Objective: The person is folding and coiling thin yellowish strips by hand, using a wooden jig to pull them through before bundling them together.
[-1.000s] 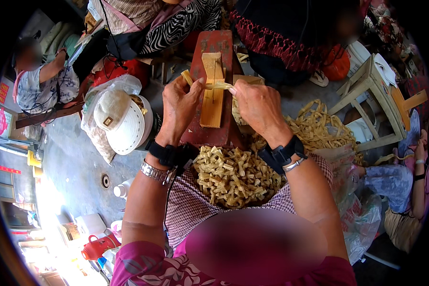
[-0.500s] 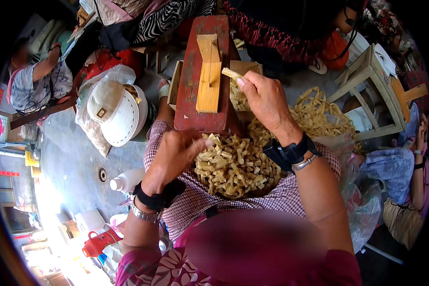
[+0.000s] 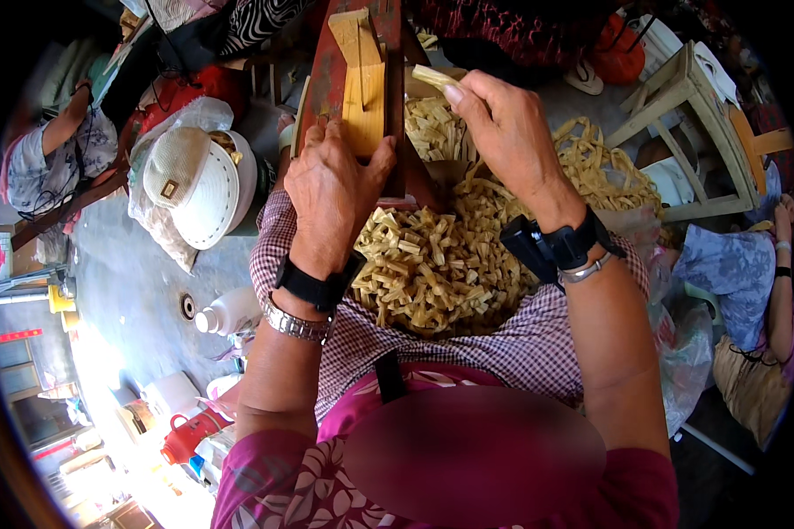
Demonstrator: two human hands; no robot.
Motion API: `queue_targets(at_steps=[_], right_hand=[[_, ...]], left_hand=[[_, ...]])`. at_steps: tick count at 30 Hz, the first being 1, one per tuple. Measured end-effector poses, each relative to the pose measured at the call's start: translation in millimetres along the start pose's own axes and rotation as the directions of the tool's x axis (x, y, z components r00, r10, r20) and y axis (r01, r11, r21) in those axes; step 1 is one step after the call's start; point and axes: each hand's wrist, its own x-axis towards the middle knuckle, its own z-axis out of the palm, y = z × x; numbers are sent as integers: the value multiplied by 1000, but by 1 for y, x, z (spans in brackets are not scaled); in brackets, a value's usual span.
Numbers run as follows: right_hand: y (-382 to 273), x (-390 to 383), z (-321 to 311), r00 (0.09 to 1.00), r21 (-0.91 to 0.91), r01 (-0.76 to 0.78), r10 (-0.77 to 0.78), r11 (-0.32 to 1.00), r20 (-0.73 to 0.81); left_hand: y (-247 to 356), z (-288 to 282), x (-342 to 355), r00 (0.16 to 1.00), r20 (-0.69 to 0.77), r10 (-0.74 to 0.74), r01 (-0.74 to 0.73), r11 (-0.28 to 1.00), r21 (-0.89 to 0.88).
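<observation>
Far left: white brimmed hat in clear plastic, well off the tabletop's left edge, no part in the work. Next, left hand, palm down, fingers bent and spread, thumb apart, over the near-left part of the red tabletop. It covers the near end of the yellow wooden block, an upright with a thin dark line down it, lying lengthwise on the tabletop. Can't tell if the fingers grip the block or just rest by it.

Middle: big heap of short yellowish pieces, some apparently knotted, on the checked cloth over the lap, just past the tabletop's near edge. Reads as the done part, and it's a lot. More short pieces beyond the tabletop's right edge; can't tell if finished.

Right of the tabletop: right hand raised, thumb and fingers pinched on one short strip, its free end pointing left toward the block. That one is in hand, so not yet in the heap.

Farther right: tangle of long strips, well apart from the tabletop's right edge, uncut by the look of it. Probably what's left; amount uncertain. Work looks well along, not finished.
</observation>
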Motion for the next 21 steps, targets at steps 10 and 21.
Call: queue_targets(at_steps=[10, 21], right_hand=[[0, -22, -4, 999, 211, -44, 37, 976, 38], [-66, -97, 22, 895, 565, 175, -369, 807, 250]], left_hand=[[8, -5, -14, 999, -34, -16, 18, 999, 46], [-2, -7, -146, 851, 522, -56, 514, 295, -806]])
